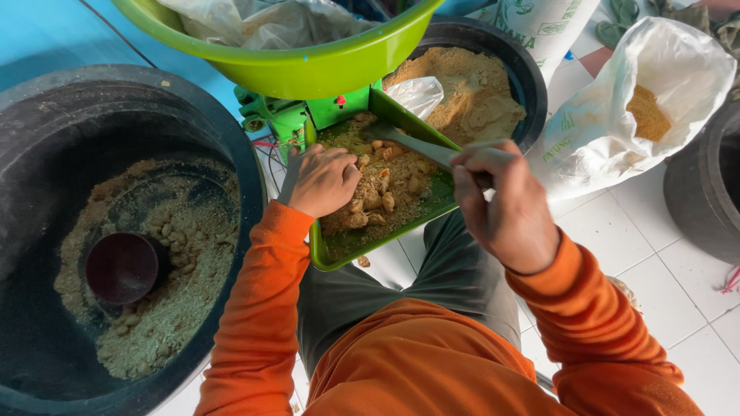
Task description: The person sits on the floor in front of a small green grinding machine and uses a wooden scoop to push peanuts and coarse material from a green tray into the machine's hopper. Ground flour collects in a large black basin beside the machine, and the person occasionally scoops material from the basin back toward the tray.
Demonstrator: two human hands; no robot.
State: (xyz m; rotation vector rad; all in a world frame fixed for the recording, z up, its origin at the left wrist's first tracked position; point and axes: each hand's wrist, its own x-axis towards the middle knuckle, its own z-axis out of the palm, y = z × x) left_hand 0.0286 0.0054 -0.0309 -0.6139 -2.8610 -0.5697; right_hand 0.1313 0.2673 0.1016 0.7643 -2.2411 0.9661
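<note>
A green tray (331,254) juts from a green machine (289,115) and holds brown crumbly meal with pale lumps (381,189). My left hand (324,179) rests in the tray's left side, fingers curled into the meal. My right hand (505,204) grips the handle of a grey scoop-like tool (412,142), whose tip reaches into the tray's far end. Both arms wear orange sleeves.
A large black tub (46,123) at left holds coarse meal and a dark round cup (122,267). Behind the tray stand a black tub of fine brown meal (474,92), a green basin (293,65) and an open white sack (655,100). White tiled floor lies at right.
</note>
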